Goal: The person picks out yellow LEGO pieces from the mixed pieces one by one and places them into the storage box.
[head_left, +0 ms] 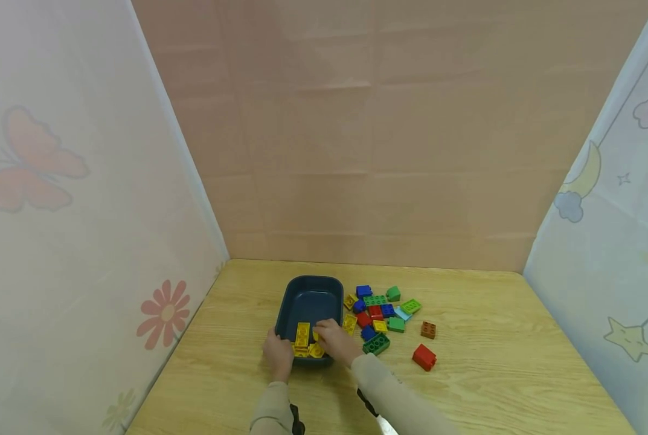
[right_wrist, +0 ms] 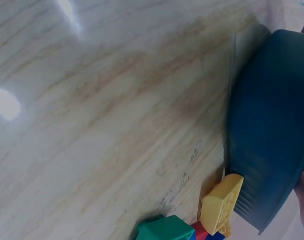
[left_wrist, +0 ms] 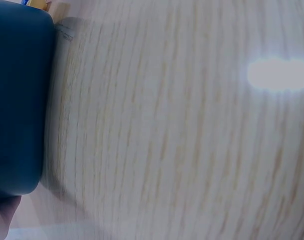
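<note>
A dark blue plastic tray (head_left: pixel 315 280) lies on the table with several yellow toy bricks (head_left: pixel 302 335) in its near end. At its near left corner, my left hand (head_left: pixel 278 353) grips the rim; the left wrist view shows only a bit of that hand (left_wrist: pixel 0 220) under the tray's outer wall (left_wrist: pixel 19 100). My right hand (head_left: pixel 339 342) reaches over the near right rim and pinches a yellow brick (head_left: pixel 316 334) with its fingertips, partly hidden. Just outside the tray's wall (right_wrist: pixel 272 115), the right wrist view has another yellow brick (right_wrist: pixel 222 202).
Right of the tray lies a loose cluster of blue, red, yellow and green bricks, with a dark green brick (head_left: pixel 376 344) nearest. Farther right are a brown brick (head_left: pixel 428 329) and a red brick (head_left: pixel 424 357). A brown paper backdrop (head_left: pixel 367 151) stands behind the wooden table (head_left: pixel 492 350).
</note>
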`<state>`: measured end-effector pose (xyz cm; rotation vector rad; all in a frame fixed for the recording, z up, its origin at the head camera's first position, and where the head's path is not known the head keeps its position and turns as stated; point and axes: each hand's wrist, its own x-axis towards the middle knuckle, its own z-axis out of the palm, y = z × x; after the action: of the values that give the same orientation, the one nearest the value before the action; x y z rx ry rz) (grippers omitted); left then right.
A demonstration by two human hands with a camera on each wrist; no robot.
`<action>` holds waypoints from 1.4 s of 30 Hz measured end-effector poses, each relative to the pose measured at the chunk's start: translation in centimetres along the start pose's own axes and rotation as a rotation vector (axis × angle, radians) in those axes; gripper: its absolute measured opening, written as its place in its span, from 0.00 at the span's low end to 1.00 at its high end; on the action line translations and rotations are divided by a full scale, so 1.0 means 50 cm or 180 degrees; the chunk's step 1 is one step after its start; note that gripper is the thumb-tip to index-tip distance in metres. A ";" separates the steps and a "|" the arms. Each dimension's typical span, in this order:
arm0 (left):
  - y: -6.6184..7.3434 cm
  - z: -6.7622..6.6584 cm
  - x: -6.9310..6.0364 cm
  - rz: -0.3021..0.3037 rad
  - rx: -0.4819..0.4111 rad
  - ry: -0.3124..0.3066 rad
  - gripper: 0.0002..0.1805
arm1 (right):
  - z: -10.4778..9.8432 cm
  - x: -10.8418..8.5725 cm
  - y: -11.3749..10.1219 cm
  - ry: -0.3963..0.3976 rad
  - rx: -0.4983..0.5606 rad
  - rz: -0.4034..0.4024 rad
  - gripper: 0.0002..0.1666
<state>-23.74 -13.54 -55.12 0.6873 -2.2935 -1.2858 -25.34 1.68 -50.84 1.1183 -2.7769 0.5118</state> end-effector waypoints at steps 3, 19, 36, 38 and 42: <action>0.000 -0.001 -0.001 0.0027 0.0017 0.0002 0.20 | 0.004 -0.002 -0.002 -0.0005 0.0003 -0.0075 0.17; -0.003 -0.002 0.000 0.0034 0.0019 -0.0020 0.21 | 0.016 -0.006 0.004 0.0324 0.0182 -0.0523 0.11; 0.000 -0.003 -0.002 0.0073 -0.0084 -0.0019 0.20 | -0.004 -0.068 0.130 0.1772 0.0025 0.0636 0.05; 0.000 -0.003 -0.002 0.0084 -0.0090 -0.0013 0.20 | -0.003 -0.078 0.144 0.1621 -0.0015 0.0837 0.05; 0.000 -0.003 -0.003 0.0080 -0.0086 -0.0012 0.20 | 0.000 -0.094 0.164 0.1236 -0.0019 0.1187 0.08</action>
<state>-23.56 -13.56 -55.07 0.6454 -2.2763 -1.3050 -27.61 10.28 -54.06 0.4310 -2.6293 0.6718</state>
